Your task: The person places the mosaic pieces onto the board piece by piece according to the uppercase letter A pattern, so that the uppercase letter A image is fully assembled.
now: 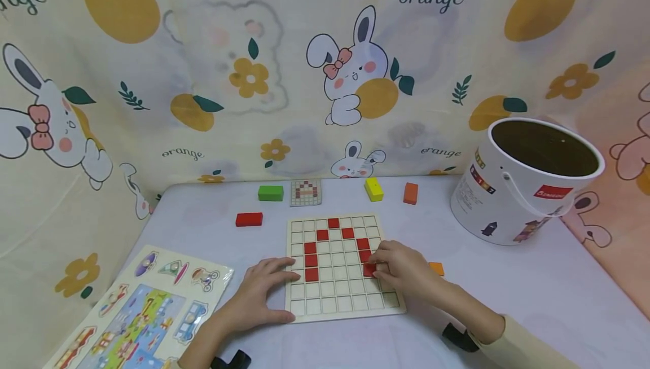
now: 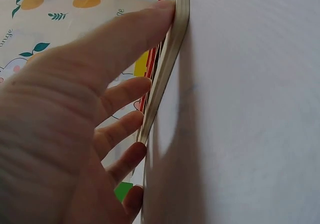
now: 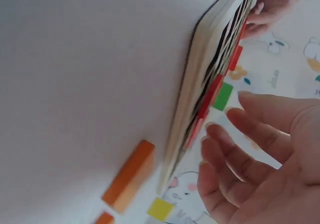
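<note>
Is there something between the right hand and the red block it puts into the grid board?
Nothing visible: the right hand already touches the red block on the grid board.

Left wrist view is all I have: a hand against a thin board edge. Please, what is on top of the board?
Observer: The grid board holds red tiles forming an arch shape.
Operator: Where is the other hand?
Observer: The right hand is at the board's right side, fingers on a red tile in the grid.
Operator: Are loose pieces nearby?
Observer: Yes: a red block, green block, yellow block and orange block lie beyond the board.
</note>
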